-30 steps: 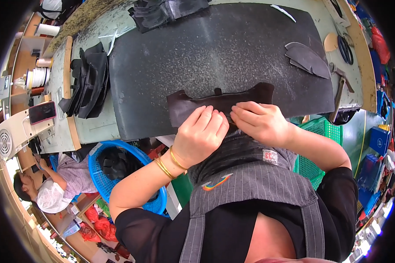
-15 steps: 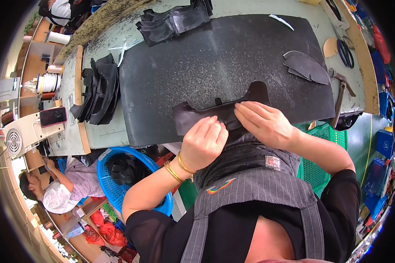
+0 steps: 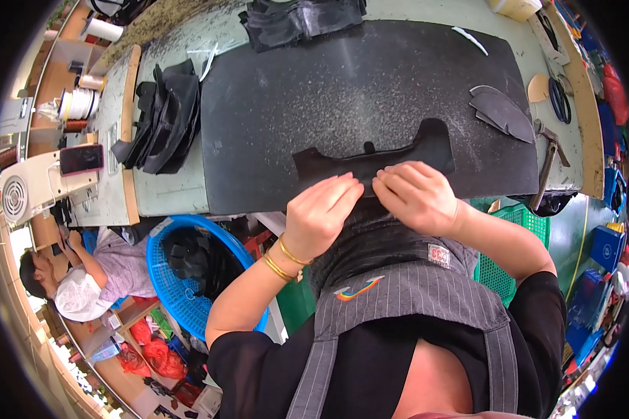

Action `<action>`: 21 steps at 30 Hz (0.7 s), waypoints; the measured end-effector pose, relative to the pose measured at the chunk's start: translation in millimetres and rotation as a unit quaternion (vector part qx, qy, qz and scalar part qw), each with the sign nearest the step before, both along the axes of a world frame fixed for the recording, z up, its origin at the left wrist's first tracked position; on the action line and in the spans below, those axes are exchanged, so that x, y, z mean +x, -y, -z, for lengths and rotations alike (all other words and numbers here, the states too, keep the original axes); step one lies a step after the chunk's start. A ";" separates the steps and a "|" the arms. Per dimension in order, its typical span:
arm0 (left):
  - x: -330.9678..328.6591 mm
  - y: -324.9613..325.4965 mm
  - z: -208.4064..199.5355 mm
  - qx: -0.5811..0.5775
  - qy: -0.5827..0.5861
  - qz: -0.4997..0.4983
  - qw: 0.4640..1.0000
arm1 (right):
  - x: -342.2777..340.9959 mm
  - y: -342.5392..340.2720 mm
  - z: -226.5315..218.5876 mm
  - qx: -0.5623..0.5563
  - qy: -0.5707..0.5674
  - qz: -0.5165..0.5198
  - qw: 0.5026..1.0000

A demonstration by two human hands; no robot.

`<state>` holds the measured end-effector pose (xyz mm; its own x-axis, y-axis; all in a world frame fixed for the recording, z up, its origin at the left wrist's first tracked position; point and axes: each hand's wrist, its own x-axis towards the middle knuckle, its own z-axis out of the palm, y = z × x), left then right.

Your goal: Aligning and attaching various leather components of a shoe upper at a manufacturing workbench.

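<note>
A black, leather-like cut piece [image 3: 432, 145] with a notched far edge lies near the front of a large dark board [image 3: 272, 105]. My left hand [image 3: 323, 213] is closed at the piece's near edge, its fingertips pinched together on it. Just right of it, my right hand [image 3: 418, 199] also pinches the near edge, thumb and fingers bent. The two sets of fingertips almost meet at the middle of that edge. My palms and fingers hide part of the near edge.
Stacks of black pieces lie left of the board [image 3: 166, 119] and at its far edge [image 3: 304, 24]. Curved dark pieces [image 3: 502, 115], a hammer [image 3: 551, 160] and scissors [image 3: 559, 98] are at right. A blue basket [image 3: 162, 272] stands below the table; a person [image 3: 112, 269] sits at left.
The view has shifted a little. My right hand has drawn back from the middle of the piece to its near edge, its fingers more bent. My left hand remains pinched there.
</note>
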<state>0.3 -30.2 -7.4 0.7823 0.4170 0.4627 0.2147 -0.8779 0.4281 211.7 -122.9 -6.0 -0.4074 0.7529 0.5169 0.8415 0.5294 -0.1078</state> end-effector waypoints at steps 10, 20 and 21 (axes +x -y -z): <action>-35.0 -57.6 -26.0 0.052 0.096 -0.090 0.990 | 23.7 -41.3 -46.9 0.115 -0.069 0.050 0.990; -82.4 -186.6 -48.6 0.254 -0.167 -0.378 0.874 | 83.3 -161.5 -41.7 -0.051 -0.109 0.226 0.967; -64.0 -190.7 -45.5 0.216 -0.126 -0.303 0.920 | 93.5 -189.6 -32.7 -0.082 -0.150 0.257 0.951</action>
